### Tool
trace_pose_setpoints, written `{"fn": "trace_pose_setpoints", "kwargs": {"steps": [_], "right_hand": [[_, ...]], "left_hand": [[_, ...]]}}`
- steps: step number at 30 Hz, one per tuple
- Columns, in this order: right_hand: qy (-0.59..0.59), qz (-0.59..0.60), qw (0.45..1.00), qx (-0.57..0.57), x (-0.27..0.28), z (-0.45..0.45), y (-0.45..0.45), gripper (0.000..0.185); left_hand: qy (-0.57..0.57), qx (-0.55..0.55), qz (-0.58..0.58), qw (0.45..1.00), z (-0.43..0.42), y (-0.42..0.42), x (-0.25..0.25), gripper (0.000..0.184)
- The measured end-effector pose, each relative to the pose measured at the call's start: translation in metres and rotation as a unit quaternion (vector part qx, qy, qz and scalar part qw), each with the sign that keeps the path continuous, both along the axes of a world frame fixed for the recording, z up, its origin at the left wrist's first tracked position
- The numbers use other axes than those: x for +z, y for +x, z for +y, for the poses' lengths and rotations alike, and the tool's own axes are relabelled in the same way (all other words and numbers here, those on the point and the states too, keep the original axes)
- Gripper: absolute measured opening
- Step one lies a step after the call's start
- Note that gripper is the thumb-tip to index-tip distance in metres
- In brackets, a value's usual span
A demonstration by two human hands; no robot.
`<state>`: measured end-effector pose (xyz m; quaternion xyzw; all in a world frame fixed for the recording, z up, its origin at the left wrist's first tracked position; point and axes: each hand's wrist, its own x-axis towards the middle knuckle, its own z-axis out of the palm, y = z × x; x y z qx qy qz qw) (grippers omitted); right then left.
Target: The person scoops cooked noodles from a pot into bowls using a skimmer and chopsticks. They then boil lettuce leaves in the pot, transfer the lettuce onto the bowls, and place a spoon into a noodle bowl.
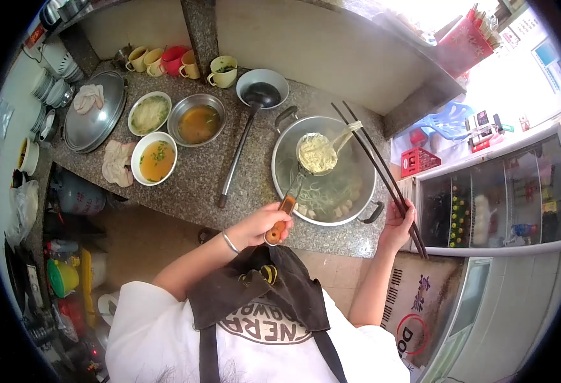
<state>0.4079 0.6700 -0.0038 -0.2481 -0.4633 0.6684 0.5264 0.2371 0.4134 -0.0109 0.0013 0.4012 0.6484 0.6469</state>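
My left hand (264,225) grips the wooden handle of a strainer (287,205), whose basket hangs over a large two-handled pot (329,222). Pale noodles (317,155) fill the basket. More noodle strands and small pale lumps show in the cloudy liquid below. In my right hand (396,223) is a pair of long dark chopsticks (389,184), slanting across the pot's right side. A bundle of noodles is draped at their upper part and trails to the strainer. Left of the pot, a long-handled ladle (235,163) rests with its head in a grey-blue bowl (281,82).
Two white bowls, one of broth (157,159) and one of noodles (149,115), flank a metal bowl (197,119). A large lid (93,118) and cloth (118,163) lie left. Cups (223,71) line the back wall. A glass-fronted fridge (494,191) stands right.
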Motion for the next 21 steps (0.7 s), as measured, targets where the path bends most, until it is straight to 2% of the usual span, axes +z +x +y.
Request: {"fn": "trace_pose_setpoints", "kwargs": {"steps": [2,4,6,8,11,13,17,18,20,21], "right_hand": [[0.031,-0.04,0.999,0.013,0.001,0.0,-0.001,0.027],[0.095,-0.198,0.975,0.025,0.004,-0.001,0.001,0.023],[0.108,-0.232,0.967,0.014,0.0,0.002,0.012,0.024],[0.099,-0.243,0.964,-0.046,0.025,-0.002,0.022,0.023],[0.084,-0.271,0.953,-0.107,0.021,0.014,0.05,0.03],[0.041,-0.261,0.962,-0.07,-0.021,0.032,0.062,0.028],[-0.169,-0.153,0.974,0.001,-0.097,0.03,0.035,0.027],[-0.099,-0.132,0.986,-0.002,-0.114,0.028,0.022,0.026],[-0.232,-0.031,0.97,0.067,-0.136,0.046,0.006,0.025],[-0.221,-0.056,0.97,0.089,-0.139,0.055,0.0,0.024]], "left_hand": [[0.002,-0.006,0.001,1.0,-0.001,0.0,0.001,0.013],[0.014,-0.01,-0.012,1.0,-0.004,0.0,0.007,0.013],[0.026,-0.013,-0.024,0.999,-0.008,-0.002,0.01,0.012],[0.005,-0.023,-0.013,1.0,-0.014,-0.005,0.011,0.012],[0.004,-0.025,-0.03,0.999,-0.026,-0.007,0.018,0.019],[-0.005,-0.039,-0.022,0.999,-0.036,-0.011,0.027,0.032],[-0.007,-0.063,-0.02,0.998,-0.058,-0.019,0.049,0.033],[-0.01,-0.062,-0.019,0.998,-0.059,-0.019,0.053,0.033],[-0.019,-0.102,-0.008,0.995,-0.073,-0.026,0.064,0.032],[-0.021,-0.109,-0.007,0.994,-0.078,-0.028,0.066,0.031]]}}
